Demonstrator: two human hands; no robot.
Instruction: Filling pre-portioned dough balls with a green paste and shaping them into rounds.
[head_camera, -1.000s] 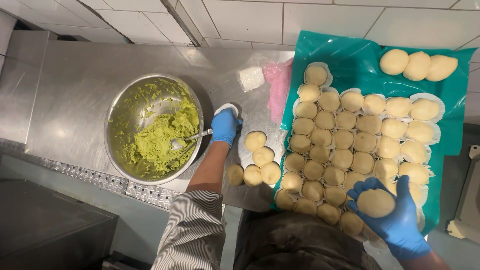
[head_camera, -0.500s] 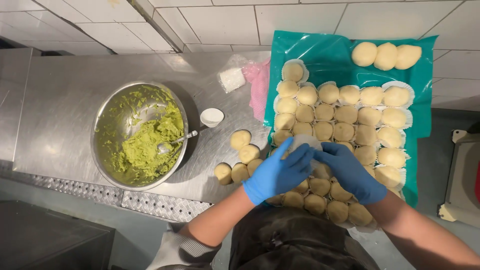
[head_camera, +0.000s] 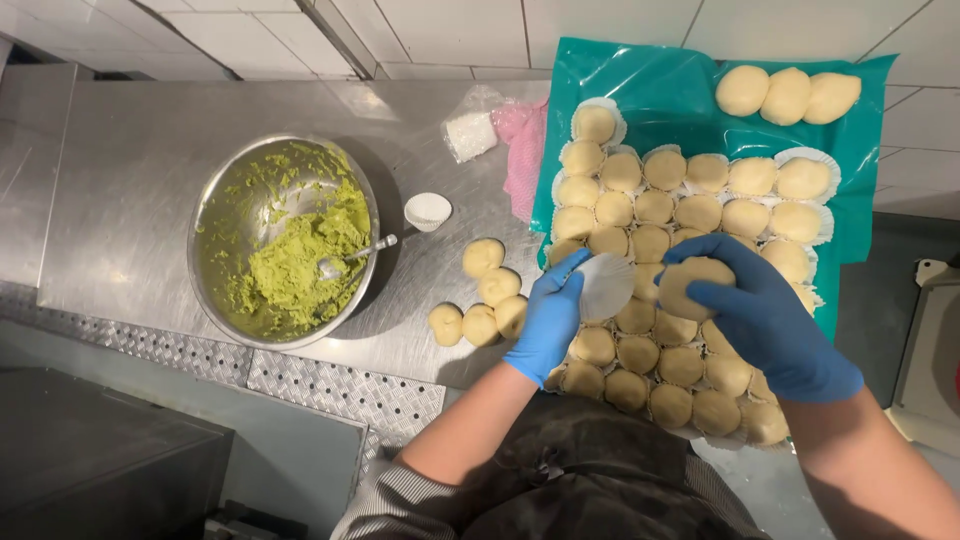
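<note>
Left hand (head_camera: 548, 318), blue glove, fingers pinched shut on a white paper cup (head_camera: 606, 284), held just above the tray (head_camera: 650, 95); right hand (head_camera: 765, 315), also gloved, fingers curled round a dough ball (head_camera: 692, 284), gripping it right beside the cup, the two nearly touching; both hands over the middle rows of dough balls on the green-lined tray, some of those sitting in paper cups; three bare balls (head_camera: 786, 93) at the tray's far corner; five loose balls (head_camera: 483, 295) on the steel counter (head_camera: 130, 180) left of the tray; spare paper cup (head_camera: 427, 210) near them; steel bowl (head_camera: 285, 240) of green filling further left, spoon (head_camera: 355, 257) resting in it; small plastic bag (head_camera: 470, 133) and pink cloth (head_camera: 522, 155) by the tray edge.
</note>
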